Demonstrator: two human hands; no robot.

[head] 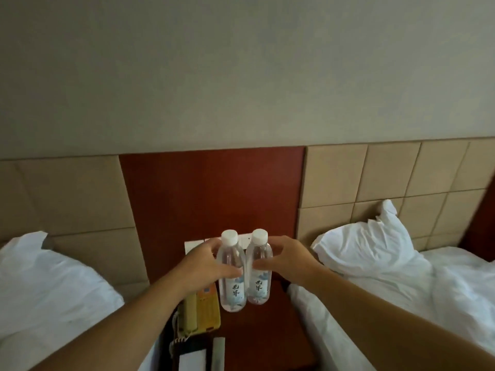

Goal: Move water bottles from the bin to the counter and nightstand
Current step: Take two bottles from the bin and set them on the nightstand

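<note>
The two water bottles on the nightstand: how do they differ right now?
The left bottle is gripped by the left hand and stands beside the phone; the right bottle is gripped by the right hand, nearer the right bed. The left bottle's base sits closer to the camera. Both are upright, clear, white-capped, same label, touching.

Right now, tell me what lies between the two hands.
Head view: two upright water bottles, side by side, the left hand gripping one, the right hand the other.
</note>
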